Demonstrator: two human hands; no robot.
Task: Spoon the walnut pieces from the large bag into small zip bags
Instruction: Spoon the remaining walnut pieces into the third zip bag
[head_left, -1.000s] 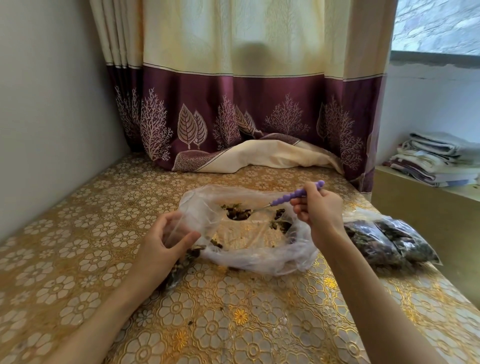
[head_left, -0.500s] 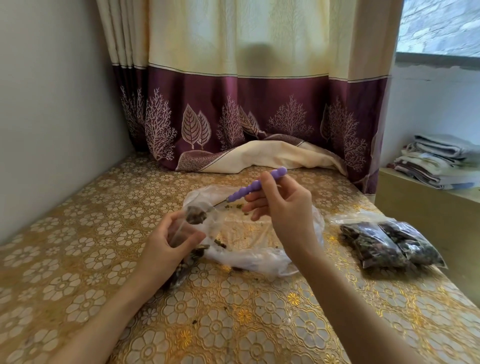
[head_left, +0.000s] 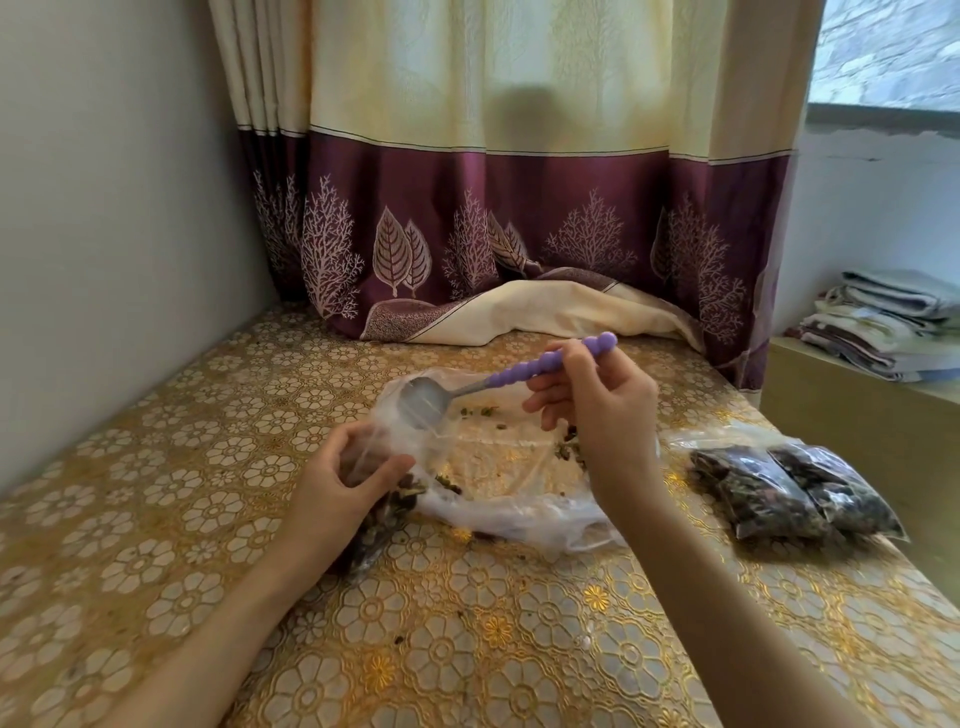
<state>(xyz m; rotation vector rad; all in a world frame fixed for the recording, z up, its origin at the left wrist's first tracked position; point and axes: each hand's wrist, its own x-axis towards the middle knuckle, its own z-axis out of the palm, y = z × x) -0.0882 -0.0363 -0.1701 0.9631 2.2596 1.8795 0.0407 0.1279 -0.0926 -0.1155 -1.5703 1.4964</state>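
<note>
Emptied since half a second ago, the metal spoon with the knobbly purple handle (head_left: 498, 375) now shows a bare, pale bowl; earlier that bowl carried a dark clump of walnut pieces right at the mouth of the small clear zip bag (head_left: 382, 506). The bowl has also lifted a little and sits tilted above the far left edge of the large thin clear plastic bag (head_left: 511, 512), just beyond the small bag's opening. My reading is that the spoonful has gone in and another trip to the large bag is due.

The right hand (head_left: 597, 415) pinches the purple handle between thumb and curled fingers. The left hand (head_left: 345, 480) curls round the top of the small zip bag, thumb and fingers holding its mouth apart; whether the seal strip is fully spread I cannot tell.

Little remains in the large bag: it lies slack and flattened on the gold floral tablecloth (head_left: 467, 649), with only scattered dark and greenish walnut pieces (head_left: 569, 449) near its right side and a few crumbs at the middle. The small bag under the left hand looks partly filled with dark pieces. Well apart on the right lie two filled clear zip bags (head_left: 789, 491), packed dark and side by side, so the job seems close to its end
</note>
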